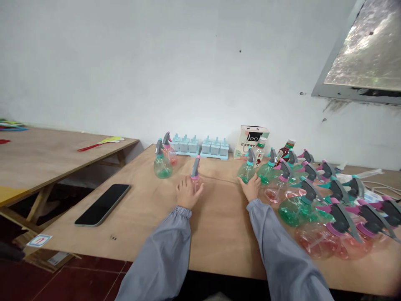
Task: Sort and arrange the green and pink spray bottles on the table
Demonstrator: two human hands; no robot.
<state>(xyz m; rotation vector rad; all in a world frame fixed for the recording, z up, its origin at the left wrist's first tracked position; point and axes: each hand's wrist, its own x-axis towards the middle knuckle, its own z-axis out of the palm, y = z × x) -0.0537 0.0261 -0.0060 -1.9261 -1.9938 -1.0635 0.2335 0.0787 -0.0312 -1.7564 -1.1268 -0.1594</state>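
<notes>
My left hand point(187, 193) is closed around a pink spray bottle point(196, 179) standing upright on the table, its grey-and-pink trigger head rising above my fingers. My right hand point(251, 190) grips the lower part of a green spray bottle point(245, 170) with a teal collar, also upright. Left of these, a green spray bottle point(163, 168) and a pink one point(171, 155) stand close together. Beside my right forearm a crowd of pink and green spray bottles point(294, 209) fills the right side of the table. Fingers partly hide both gripped bottles.
Against the wall are light-blue popsicle molds point(214, 147), a printed carton point(242, 142) and two sauce-like bottles, one of them dark red point(285, 150). A black phone point(103, 205) lies on the left. Another table point(62, 154) stands further left, across a gap.
</notes>
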